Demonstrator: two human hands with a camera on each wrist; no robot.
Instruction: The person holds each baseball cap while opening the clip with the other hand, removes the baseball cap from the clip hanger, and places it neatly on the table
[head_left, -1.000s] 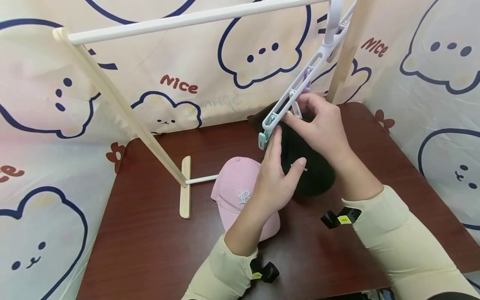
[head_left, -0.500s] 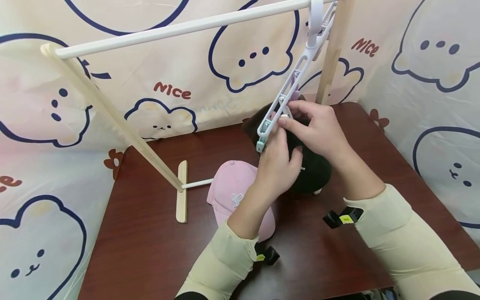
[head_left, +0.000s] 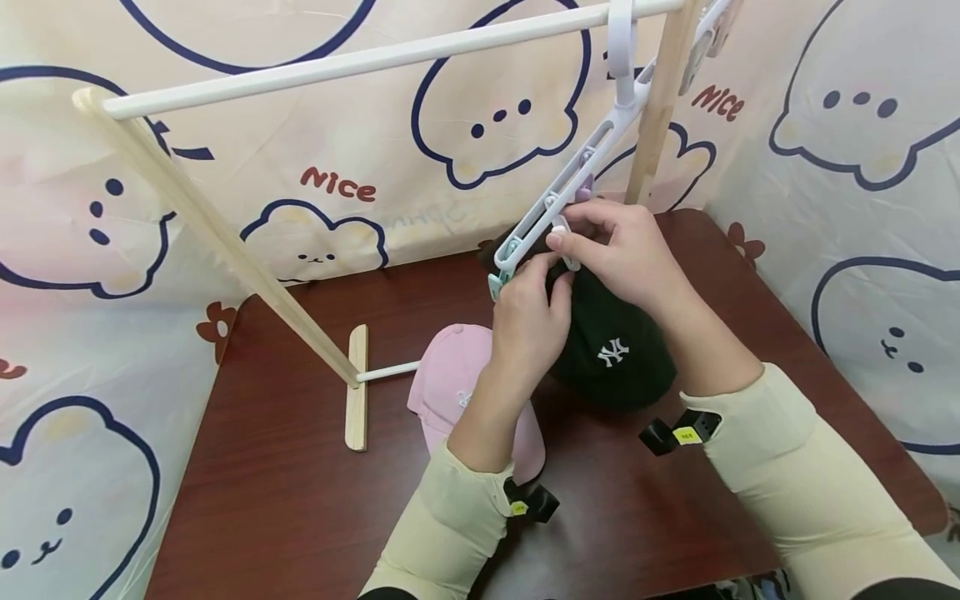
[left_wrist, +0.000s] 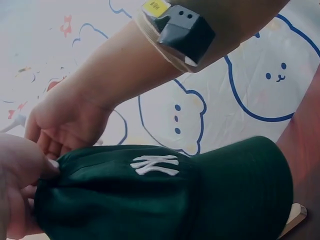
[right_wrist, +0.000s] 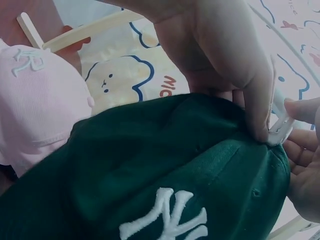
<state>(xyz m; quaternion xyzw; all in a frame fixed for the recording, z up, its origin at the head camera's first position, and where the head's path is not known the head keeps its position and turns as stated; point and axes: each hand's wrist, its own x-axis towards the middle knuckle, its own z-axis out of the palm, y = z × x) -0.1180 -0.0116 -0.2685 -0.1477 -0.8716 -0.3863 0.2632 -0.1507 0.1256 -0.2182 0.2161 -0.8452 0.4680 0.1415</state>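
Note:
A dark green baseball cap (head_left: 622, 337) with a white logo hangs below the near end of a white clip hanger (head_left: 573, 187). My left hand (head_left: 528, 321) pinches the cap's edge between thumb and fingers, as the right wrist view shows. Thumb and fingers of my right hand (head_left: 626, 250) pinch a white clip (right_wrist: 281, 131) right at that edge. Whether the clip's jaws have closed on the fabric cannot be made out. A mint clip (head_left: 497, 283) at the hanger's end sits beside my left fingers. The cap's brim is seen in the left wrist view.
The hanger hooks over the white rail (head_left: 375, 62) of a wooden stand, near its right post (head_left: 654, 125). A pink cap (head_left: 450, 371) lies on the brown table (head_left: 262, 492), partly behind my left forearm. The stand's left foot (head_left: 357, 387) is beyond it.
My left fingers have curled in and moved up to the clip. The green cap's logo has come into fuller view. The hanger's far end has swung right, past the post.

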